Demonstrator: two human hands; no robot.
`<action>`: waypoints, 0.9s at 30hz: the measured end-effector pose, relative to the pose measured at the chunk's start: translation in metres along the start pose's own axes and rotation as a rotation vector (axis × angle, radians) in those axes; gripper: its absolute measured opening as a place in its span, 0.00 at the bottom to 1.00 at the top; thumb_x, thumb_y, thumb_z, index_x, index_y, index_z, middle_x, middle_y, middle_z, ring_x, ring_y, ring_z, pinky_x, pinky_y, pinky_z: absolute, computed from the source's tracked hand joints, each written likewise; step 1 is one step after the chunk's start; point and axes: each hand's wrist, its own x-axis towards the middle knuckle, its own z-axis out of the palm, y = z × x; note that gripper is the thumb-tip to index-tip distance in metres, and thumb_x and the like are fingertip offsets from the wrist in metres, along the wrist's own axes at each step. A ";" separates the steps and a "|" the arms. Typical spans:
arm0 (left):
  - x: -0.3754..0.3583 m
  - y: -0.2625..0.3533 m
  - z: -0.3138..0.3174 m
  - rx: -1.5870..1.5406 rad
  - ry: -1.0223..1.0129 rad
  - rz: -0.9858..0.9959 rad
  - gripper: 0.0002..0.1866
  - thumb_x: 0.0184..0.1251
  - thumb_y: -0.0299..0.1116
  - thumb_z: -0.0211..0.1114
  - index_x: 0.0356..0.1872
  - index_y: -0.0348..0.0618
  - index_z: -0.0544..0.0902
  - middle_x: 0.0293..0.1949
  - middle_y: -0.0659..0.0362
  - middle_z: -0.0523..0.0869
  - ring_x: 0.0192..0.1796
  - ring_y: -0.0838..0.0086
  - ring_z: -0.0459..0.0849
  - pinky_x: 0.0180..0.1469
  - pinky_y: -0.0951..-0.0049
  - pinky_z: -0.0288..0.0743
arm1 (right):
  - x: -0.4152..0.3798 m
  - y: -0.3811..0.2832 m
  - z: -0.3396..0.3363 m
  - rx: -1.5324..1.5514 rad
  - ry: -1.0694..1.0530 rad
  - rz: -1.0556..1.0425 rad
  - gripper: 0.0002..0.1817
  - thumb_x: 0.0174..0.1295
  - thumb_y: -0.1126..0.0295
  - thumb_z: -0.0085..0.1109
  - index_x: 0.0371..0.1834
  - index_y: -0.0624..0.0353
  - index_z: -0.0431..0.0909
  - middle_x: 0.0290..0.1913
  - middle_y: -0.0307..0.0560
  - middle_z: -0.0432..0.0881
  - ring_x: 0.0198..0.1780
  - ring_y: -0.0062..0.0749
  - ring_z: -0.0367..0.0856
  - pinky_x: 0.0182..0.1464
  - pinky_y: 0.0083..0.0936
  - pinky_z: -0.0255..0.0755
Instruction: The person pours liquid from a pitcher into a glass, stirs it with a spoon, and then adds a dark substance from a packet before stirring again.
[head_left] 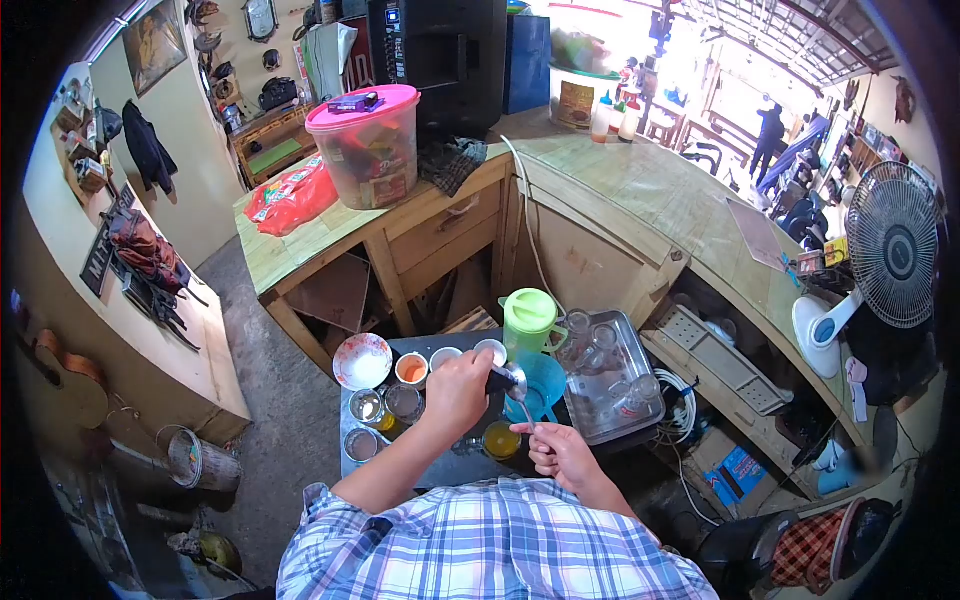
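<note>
My left hand (pixel 458 396) is closed around a dark object (pixel 499 381), mostly hidden by the fingers, whose end meets a metal spoon (pixel 518 388). My right hand (pixel 562 455) pinches the spoon's handle, its bowl raised toward the left hand. Below them stands a glass mug of yellow liquid (pixel 502 441). Just beyond the spoon is a translucent blue pitcher (pixel 541 388), and behind it a green lidded pitcher (pixel 530 322). Left of my left hand are a container with orange contents (pixel 411 369), a patterned bowl (pixel 362 361) and several glass jars or mugs (pixel 366 407).
A metal tray (pixel 605 425) with several glass mugs lies to the right, near a coiled white cable (pixel 678 408). A wooden counter (pixel 640 185) curves around the front, carrying a pink-lidded tub (pixel 364 150), a red plastic bag (pixel 293 197) and a fan (pixel 893 245). A person (pixel 768 140) stands far off.
</note>
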 end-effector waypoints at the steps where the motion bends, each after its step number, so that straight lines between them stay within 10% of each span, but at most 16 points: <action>1: 0.000 -0.001 0.000 0.001 0.001 0.000 0.18 0.44 0.27 0.71 0.39 0.44 0.75 0.33 0.53 0.81 0.38 0.56 0.84 0.36 0.59 0.78 | 0.000 0.000 0.000 -0.007 0.004 0.001 0.18 0.75 0.67 0.42 0.61 0.66 0.73 0.24 0.29 0.60 0.19 0.12 0.54 0.21 0.12 0.47; 27: 0.010 -0.006 -0.002 0.054 -0.060 0.009 0.20 0.41 0.25 0.71 0.39 0.43 0.74 0.35 0.51 0.81 0.40 0.54 0.84 0.39 0.56 0.77 | 0.002 0.001 -0.006 0.059 -0.018 0.018 0.18 0.75 0.67 0.43 0.59 0.67 0.73 0.24 0.28 0.59 0.19 0.11 0.52 0.20 0.12 0.46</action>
